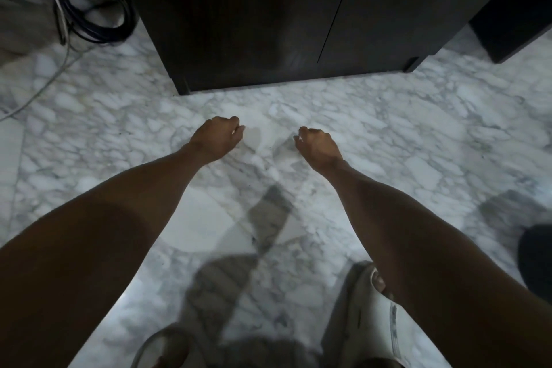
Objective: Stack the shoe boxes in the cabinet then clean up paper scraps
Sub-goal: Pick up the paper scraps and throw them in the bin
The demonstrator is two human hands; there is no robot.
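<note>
Cables [95,6] left of cabinet [298,18]

The cabinet [268,15] is big and dark brown. Its two doors are shut, with a thin line between them. It stands on the floor.

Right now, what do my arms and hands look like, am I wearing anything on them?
Both arms are bare from the frame edge to the fingers: no sleeves, gloves, watch or bracelet show. The left hand and right hand carry no rings that can be made out, though the picture is dim and slightly blurred. Nothing is marked or wrapped on either forearm.
</note>
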